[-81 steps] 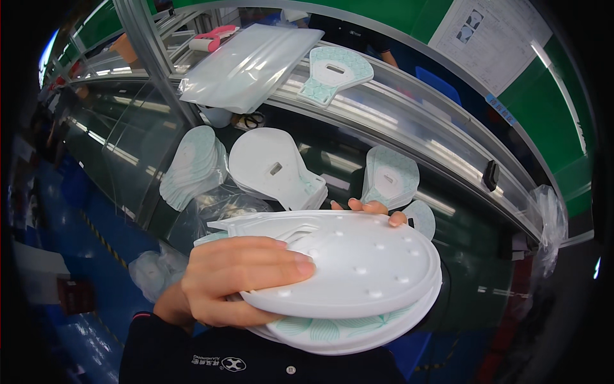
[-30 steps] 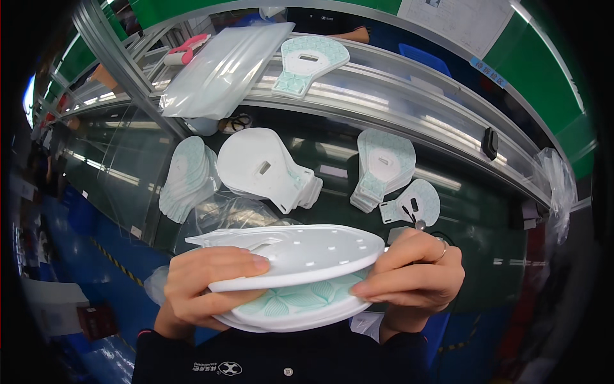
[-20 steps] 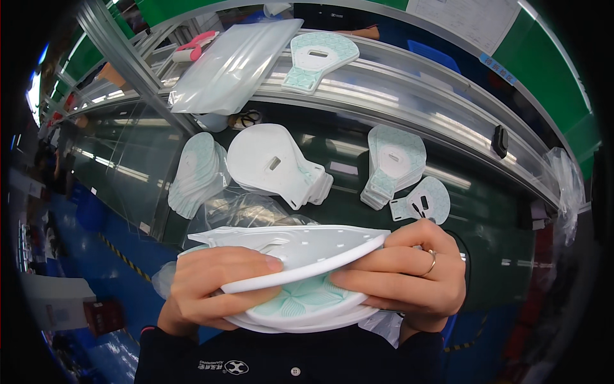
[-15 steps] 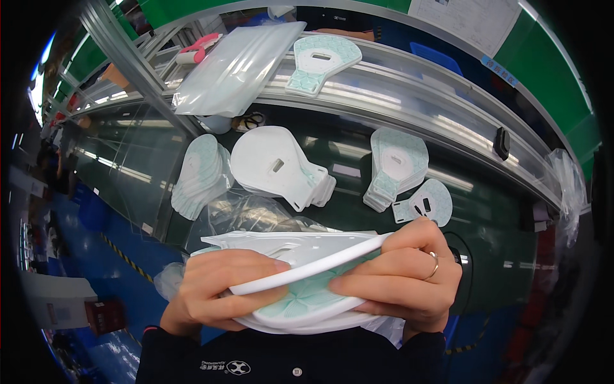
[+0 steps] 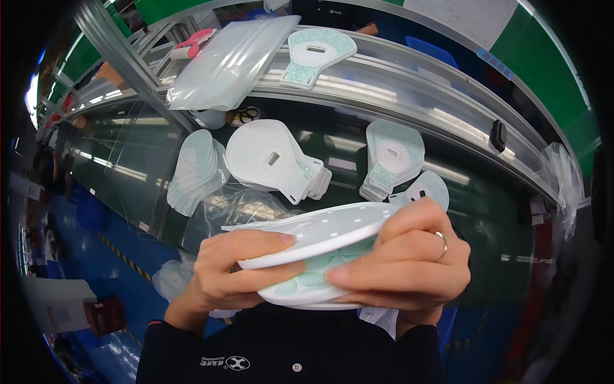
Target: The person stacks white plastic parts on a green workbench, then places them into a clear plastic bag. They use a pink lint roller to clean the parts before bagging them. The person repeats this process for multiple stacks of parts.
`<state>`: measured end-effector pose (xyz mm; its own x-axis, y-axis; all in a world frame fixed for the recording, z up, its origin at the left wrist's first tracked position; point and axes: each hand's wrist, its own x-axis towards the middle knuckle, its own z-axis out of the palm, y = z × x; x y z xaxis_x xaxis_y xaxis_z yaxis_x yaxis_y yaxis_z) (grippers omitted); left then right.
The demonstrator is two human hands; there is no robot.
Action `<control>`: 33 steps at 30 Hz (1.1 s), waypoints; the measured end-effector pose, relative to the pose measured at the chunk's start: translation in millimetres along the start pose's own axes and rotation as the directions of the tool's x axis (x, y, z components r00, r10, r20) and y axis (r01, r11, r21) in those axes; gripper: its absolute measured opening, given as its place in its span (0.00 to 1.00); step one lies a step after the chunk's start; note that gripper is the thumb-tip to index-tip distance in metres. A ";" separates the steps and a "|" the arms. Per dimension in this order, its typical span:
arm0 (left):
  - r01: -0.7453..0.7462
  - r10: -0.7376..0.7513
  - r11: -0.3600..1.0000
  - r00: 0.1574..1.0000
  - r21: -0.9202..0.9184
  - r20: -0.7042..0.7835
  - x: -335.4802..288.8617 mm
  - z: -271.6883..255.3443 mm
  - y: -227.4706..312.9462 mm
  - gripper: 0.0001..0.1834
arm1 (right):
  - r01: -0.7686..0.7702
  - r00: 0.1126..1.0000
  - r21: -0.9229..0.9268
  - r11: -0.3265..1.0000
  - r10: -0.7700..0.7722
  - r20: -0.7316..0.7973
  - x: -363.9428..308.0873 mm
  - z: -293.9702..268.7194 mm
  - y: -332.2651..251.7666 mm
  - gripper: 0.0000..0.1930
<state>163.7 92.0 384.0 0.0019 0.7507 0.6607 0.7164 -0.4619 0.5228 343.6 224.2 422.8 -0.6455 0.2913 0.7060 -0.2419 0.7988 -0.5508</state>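
In front of my chest I hold several white, round-edged panels (image 5: pixel 326 232) together, their rims toward me. A mint-green patterned face (image 5: pixel 310 280) shows in the gap between the upper and lower ones. My left hand (image 5: pixel 240 272) is closed on the left side, its thumb on the upper panel and a finger reaching into the gap. On the right side my right hand (image 5: pixel 409 262), with a ring on one finger, grips the panels, its thumb against the green face. The panels' far ends are mostly hidden.
Beyond my hands lie a stack of white paddle-shaped panels (image 5: pixel 265 153), a green-patterned stack on the left (image 5: pixel 197 169) and another on the right (image 5: pixel 395 150). A single panel (image 5: pixel 430 187) is partly behind my right hand. Plastic bags (image 5: pixel 233 64) and a patterned panel (image 5: pixel 316 51) rest on the rail.
Both hands have raised the panels slightly and tilted them, so more of the upper one's smooth white surface shows. My right hand has shifted a little rightward.
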 end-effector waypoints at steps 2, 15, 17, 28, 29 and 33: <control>0.009 -0.008 0.999 1.000 0.044 -0.026 -2.1 -0.4 0.1 0.15 | 0.032 0.993 0.069 0.997 -0.024 -0.113 -7.1 3.5 14.9 0.15; 0.107 -0.133 0.918 0.990 0.382 0.044 -24.9 -52.4 14.3 0.31 | -0.821 0.506 -0.299 0.487 0.863 0.017 -260.0 175.0 124.5 0.10; 0.117 -0.144 0.915 0.989 0.387 0.042 -27.7 -53.0 16.3 0.31 | -0.812 0.439 -0.424 0.402 0.898 0.011 -288.3 185.4 130.6 0.12; 0.118 -0.115 0.982 0.993 0.149 -0.028 -21.3 -39.4 20.7 0.17 | -0.802 0.568 -0.239 0.547 0.823 -0.025 -307.7 214.9 159.2 0.13; 0.104 -0.107 0.983 0.994 0.154 0.009 -19.3 -40.6 22.2 0.16 | -0.812 0.551 -0.243 0.530 0.834 -0.020 -304.0 213.0 158.5 0.14; 0.046 -0.055 0.994 0.994 0.101 0.091 -5.7 -41.6 23.4 0.13 | -0.861 0.459 -0.245 0.447 0.888 0.007 -283.7 174.1 137.2 0.15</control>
<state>151.5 57.3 414.9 0.0257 0.8150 0.5788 0.7825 -0.3767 0.4958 367.5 159.6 69.5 -0.5162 0.8397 -0.1684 0.6250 0.2350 -0.7444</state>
